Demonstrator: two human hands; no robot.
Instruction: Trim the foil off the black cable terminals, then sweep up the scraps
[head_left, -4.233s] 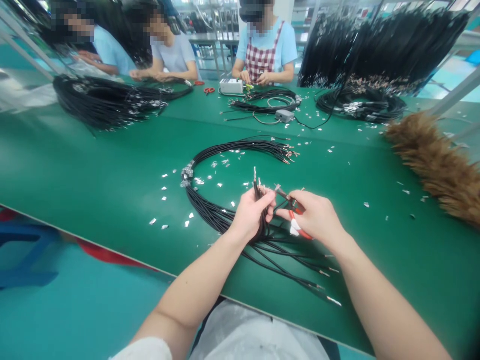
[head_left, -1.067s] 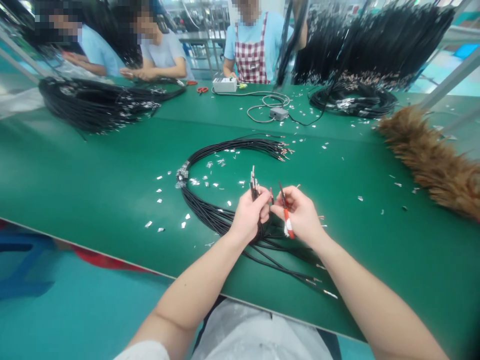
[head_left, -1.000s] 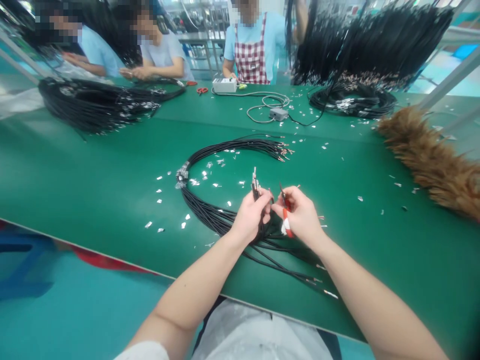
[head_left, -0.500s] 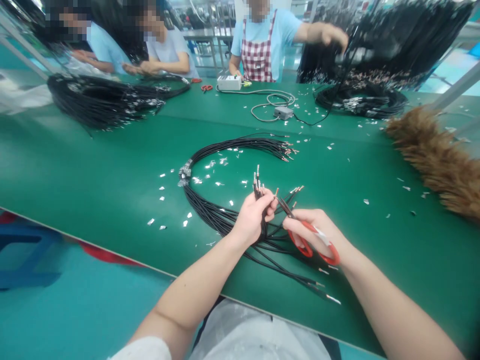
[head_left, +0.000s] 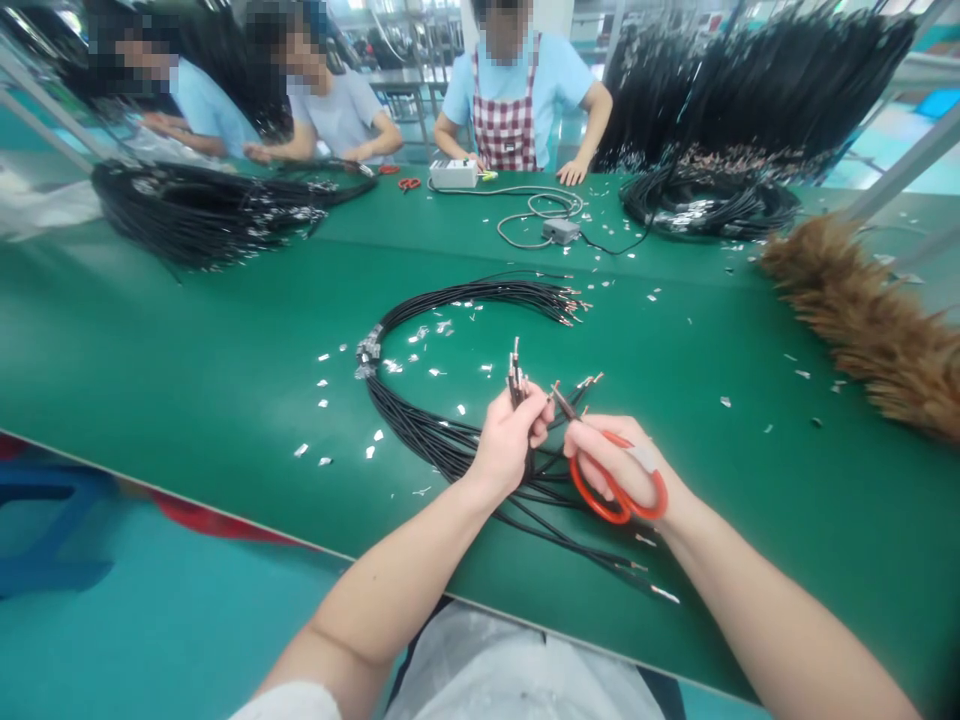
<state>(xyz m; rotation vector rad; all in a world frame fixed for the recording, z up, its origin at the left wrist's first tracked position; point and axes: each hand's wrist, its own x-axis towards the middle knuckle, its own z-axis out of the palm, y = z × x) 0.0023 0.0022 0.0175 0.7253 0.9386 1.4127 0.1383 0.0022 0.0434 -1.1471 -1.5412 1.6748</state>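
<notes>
Black cables (head_left: pixel 420 437) lie in a C-shaped bundle on the green table, gathered at the bend by silvery wrapping (head_left: pixel 368 350). My left hand (head_left: pixel 516 425) is closed round several cable ends, whose stripped tips stick up above the fingers. In my right hand (head_left: pixel 615 460) is a pair of scissors (head_left: pixel 619 505) with red handles. The blades point up and left, their tips close to a cable end at my left fingertips. Whether the blades touch it I cannot tell. Other loose cable ends fan out below and beside my hands.
White scraps are scattered over the green table (head_left: pixel 255 340). Large cable coils lie at the back left (head_left: pixel 202 215) and back right (head_left: pixel 705 205). A grey box with a cord (head_left: pixel 561 232) sits mid-back. A brown fluffy duster (head_left: pixel 855 330) lies right. Three people work across the table.
The scissors have turned slightly in my right hand, their tips still near my left fingertips. My left hand keeps its hold. The person opposite has lowered a raised arm to the table.
</notes>
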